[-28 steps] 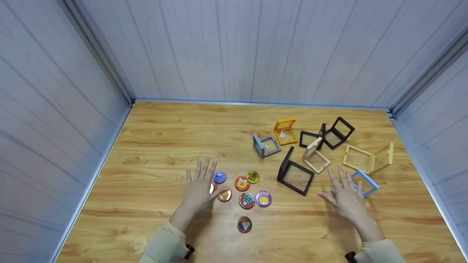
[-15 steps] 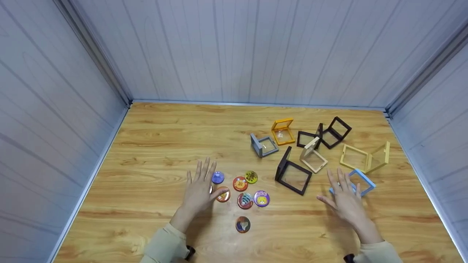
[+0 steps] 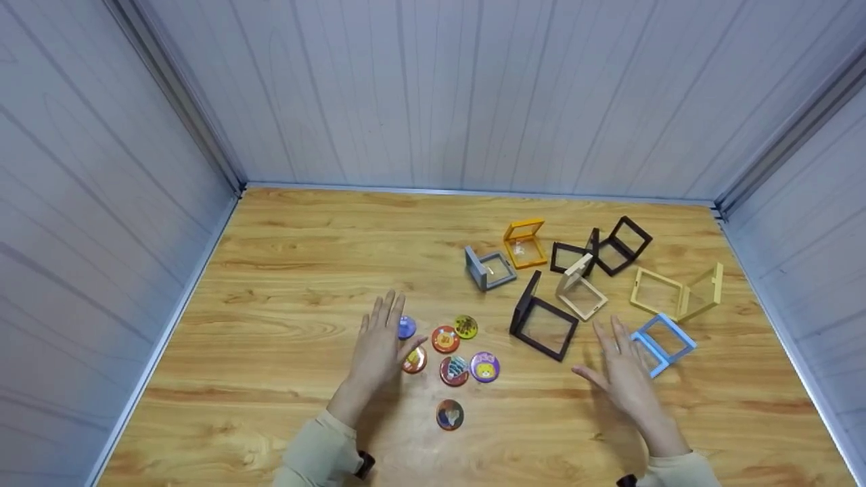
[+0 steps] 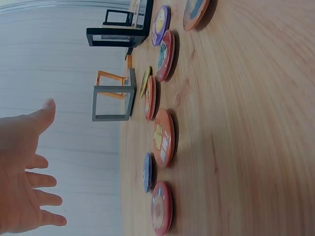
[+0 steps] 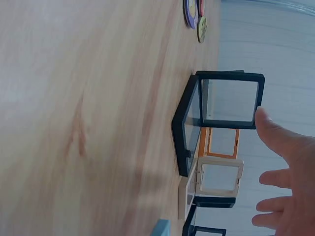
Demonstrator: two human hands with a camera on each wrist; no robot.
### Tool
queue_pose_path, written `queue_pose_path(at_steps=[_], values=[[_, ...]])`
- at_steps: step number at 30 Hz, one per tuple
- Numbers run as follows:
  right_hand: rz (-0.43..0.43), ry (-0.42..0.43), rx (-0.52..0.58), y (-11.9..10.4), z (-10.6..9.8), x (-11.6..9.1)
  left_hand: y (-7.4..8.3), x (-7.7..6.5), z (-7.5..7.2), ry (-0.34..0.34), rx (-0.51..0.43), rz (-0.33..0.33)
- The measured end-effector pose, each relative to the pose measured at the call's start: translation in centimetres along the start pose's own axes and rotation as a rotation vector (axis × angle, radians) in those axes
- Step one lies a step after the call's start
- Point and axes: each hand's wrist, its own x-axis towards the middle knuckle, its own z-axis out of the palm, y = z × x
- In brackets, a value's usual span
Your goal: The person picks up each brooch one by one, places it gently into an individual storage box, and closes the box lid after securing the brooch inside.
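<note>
My left hand (image 3: 375,352), fingers straight and thumb spread, hovers above the left side of a group of round pin badges. Nearest it are a blue badge (image 3: 407,327) and an orange one (image 3: 415,360). A red-rimmed badge (image 4: 162,209) shows in the left wrist view but is hidden under the hand in the head view. To the right lie red (image 3: 446,339), yellow (image 3: 466,327), purple (image 3: 485,367), tree-patterned (image 3: 453,371) and dark (image 3: 450,414) badges. My right hand (image 3: 628,382), holding nothing, is stretched out over the table beside an open light-blue display frame (image 3: 670,340).
Several hinged display frames stand open at the right: large black (image 3: 570,333), cream (image 3: 597,310), grey (image 3: 477,269), orange (image 3: 526,251), pale yellow (image 3: 659,292) and smaller black ones (image 3: 626,247). Panel walls (image 3: 440,95) enclose the wooden table (image 3: 304,257) at the back and sides.
My left hand has shifted slightly right over the badges and turned a little. My right hand has moved left, uncovering more of the light-blue frame. Badges and frames stay where they were.
</note>
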Motion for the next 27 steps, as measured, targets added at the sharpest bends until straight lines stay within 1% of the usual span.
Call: queue_pose_path(at_steps=[5, 8, 12, 15, 18, 24, 27], values=[[-0.055, 0.099, 0.049, -0.5, 1.4, 0.1, 0.5, 0.6, 0.5, 0.083, -0.046, 0.025], [-0.097, 0.150, 0.107, -0.8, 2.2, 0.2, 0.7, 0.8, 0.8, 0.116, -0.073, 0.026], [-0.135, 0.187, 0.157, -1.3, 3.1, 0.2, 1.0, 1.1, 1.1, 0.169, -0.108, 0.023], [-0.128, 0.169, 0.190, -1.8, 3.6, 0.2, 1.2, 1.4, 1.5, 0.194, -0.122, 0.017], [-0.136, 0.146, 0.228, -2.3, 4.0, 0.1, 1.5, 1.9, 1.9, 0.198, -0.139, 0.002], [-0.216, 0.102, 0.257, -3.4, 5.0, 0.1, 2.0, 3.0, 2.6, 0.199, -0.183, -0.031], [-0.233, 0.070, 0.249, -4.0, 5.4, 0.3, 2.2, 3.6, 3.0, 0.182, -0.201, -0.067]])
